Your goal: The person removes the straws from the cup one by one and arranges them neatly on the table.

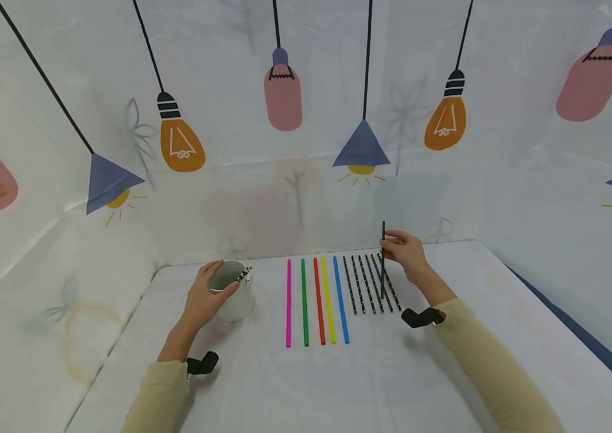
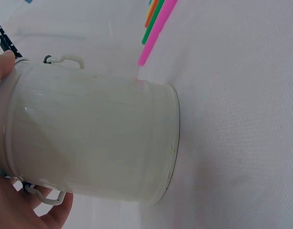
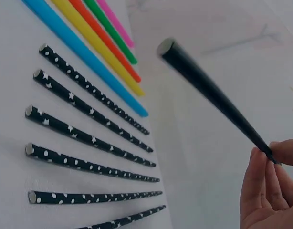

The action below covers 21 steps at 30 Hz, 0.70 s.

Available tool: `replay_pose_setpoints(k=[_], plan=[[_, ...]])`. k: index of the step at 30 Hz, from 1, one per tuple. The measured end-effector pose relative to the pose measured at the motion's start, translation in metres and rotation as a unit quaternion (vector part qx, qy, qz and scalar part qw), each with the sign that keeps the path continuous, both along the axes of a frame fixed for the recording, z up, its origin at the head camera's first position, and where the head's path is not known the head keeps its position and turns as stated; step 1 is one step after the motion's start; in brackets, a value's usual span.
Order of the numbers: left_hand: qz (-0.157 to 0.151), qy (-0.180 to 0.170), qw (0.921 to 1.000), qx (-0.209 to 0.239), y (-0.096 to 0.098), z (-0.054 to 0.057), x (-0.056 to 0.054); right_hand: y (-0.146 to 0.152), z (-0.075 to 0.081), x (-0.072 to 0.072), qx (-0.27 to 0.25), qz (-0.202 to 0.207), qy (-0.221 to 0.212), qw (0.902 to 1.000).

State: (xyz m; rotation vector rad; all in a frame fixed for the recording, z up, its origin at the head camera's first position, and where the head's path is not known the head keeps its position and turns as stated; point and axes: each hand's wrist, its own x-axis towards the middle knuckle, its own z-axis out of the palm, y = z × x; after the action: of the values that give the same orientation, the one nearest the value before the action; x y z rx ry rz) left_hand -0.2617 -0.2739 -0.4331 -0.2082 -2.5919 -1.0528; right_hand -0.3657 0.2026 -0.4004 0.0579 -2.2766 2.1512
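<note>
My left hand (image 1: pixel 200 304) grips the rim of a white enamel pot (image 1: pixel 237 307) with small side handles, thumb on the near side and fingers across the far side. A black patterned straw (image 1: pixel 244 274) leans inside the pot against its right rim. Between thumb and fingertips, my right hand (image 1: pixel 405 252) pinches one end of a black paper straw (image 3: pixel 208 88), which looks plain. That straw points downward over a row of black straws (image 3: pixel 89 138) with white dots or stars, lying on the table.
Left of the black straws lie a blue straw (image 1: pixel 340 300), a yellow straw (image 1: pixel 328 300), a red straw (image 1: pixel 319 300), a green straw (image 1: pixel 304 302) and a pink straw (image 1: pixel 288 304), side by side. A printed white sheet (image 1: pixel 219 204) rises behind the white table (image 1: pixel 306 391).
</note>
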Motion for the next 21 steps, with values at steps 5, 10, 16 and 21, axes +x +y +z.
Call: replay_pose_setpoints(k=[5, 10, 16, 21], plan=[[0.001, 0.000, 1.0000, -0.005, 0.001, 0.001, 0.000, 0.014, -0.009, -0.010, 0.029, -0.014, -0.027, 0.9991], [-0.005, 0.003, 1.0000, -0.004, 0.001, 0.003, 0.000, 0.023, -0.015, -0.014, 0.074, -0.022, -0.038, 0.9963], [-0.005, 0.004, 1.0000, -0.004, 0.001, 0.002, 0.001, 0.030, -0.028, -0.021, 0.113, -0.021, -0.053, 0.9919], [-0.005, 0.002, 1.0000, -0.007, 0.001, 0.001, 0.002, 0.034, -0.038, -0.024, 0.141, -0.020, -0.067, 0.9875]])
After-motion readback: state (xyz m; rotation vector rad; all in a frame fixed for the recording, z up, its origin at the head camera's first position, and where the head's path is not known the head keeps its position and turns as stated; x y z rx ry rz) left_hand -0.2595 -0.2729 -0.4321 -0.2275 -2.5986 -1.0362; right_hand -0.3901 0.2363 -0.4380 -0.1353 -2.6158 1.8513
